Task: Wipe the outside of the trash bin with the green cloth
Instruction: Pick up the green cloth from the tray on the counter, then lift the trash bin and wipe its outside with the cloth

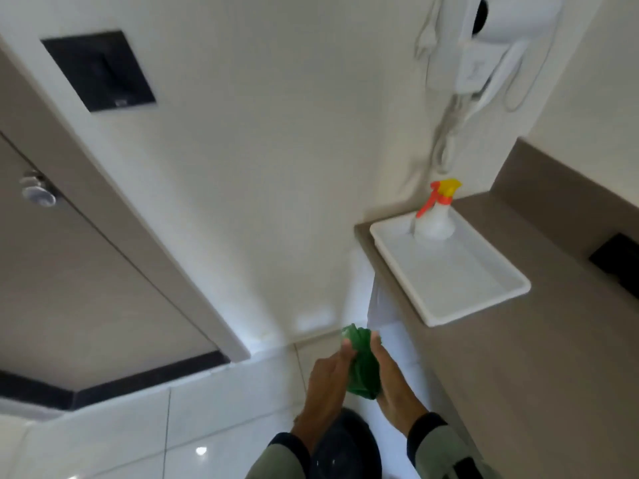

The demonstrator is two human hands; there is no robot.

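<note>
- White wall (276, 167) fills the upper frame; glossy white floor tiles (121, 426) occupy the lower left.
- Brown countertop (536, 357) at right carries a white tray (484, 288); a spray bottle (436, 216) stands upright in the tray's far corner.
- Left hand (326, 373) and right hand (397, 385), lower centre, both grasp the bunched green cloth (363, 364) between them.
- Dark round trash bin (345, 447) sits directly below the hands at the bottom edge, partly hidden by the forearms; the cloth appears clear of it.
- White hair dryer (491, 43) hangs at upper right.

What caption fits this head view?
Both hands bunch a green cloth above a dark bin.
</note>
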